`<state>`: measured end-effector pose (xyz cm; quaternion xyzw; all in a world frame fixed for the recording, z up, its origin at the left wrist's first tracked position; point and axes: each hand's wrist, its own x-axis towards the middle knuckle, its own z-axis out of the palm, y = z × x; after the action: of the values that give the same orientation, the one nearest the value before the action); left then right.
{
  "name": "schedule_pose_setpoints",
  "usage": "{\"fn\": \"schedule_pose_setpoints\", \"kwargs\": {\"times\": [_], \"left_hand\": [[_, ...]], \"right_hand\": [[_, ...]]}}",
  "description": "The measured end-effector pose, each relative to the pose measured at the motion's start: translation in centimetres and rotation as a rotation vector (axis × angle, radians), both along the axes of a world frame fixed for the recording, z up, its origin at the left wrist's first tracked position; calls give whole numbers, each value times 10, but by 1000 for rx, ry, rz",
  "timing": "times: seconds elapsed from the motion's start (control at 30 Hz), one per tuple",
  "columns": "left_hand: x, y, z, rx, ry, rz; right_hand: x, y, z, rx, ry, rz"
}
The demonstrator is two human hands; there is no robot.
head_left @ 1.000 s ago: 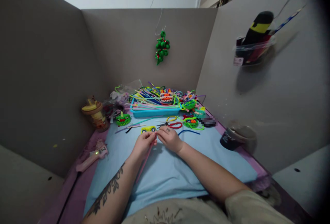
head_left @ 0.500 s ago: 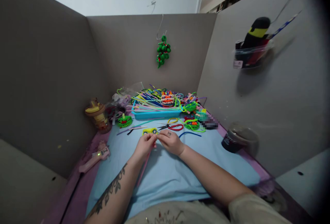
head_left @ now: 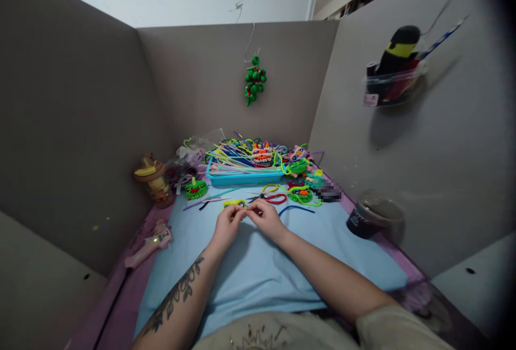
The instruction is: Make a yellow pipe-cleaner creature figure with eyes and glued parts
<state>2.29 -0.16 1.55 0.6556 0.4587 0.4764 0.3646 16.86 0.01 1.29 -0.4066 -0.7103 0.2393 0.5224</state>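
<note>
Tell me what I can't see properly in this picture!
All in the head view:
Anything between the fingers: too small, covered by them.
Yellow piece: lower part hidden behind the left hand.
Blue tray: floor buried under fuzzy sticks.
Dark thing at right: blurred by blocky pixels.

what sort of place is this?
Probably a craft workstation, judging by the blue tray of colorful fuzzy stems, the scissors, and what looks like a pink glue gun.
</note>
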Motion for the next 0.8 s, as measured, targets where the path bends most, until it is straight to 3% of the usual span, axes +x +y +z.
{"fn": "schedule_pose_setpoints", "kwargs": {"times": [0.37, 0.63, 0.8], "left_hand": [[0, -2, -1, 194, 165, 94], [-1, 2, -5, 267, 227, 96], [1, 3, -7, 296, 236, 87]], "right_hand": [[-1, 4, -6, -70, 4, 16], [-3, 16, -23, -177, 107, 81], [-2, 19, -27, -106, 68, 50]]}}
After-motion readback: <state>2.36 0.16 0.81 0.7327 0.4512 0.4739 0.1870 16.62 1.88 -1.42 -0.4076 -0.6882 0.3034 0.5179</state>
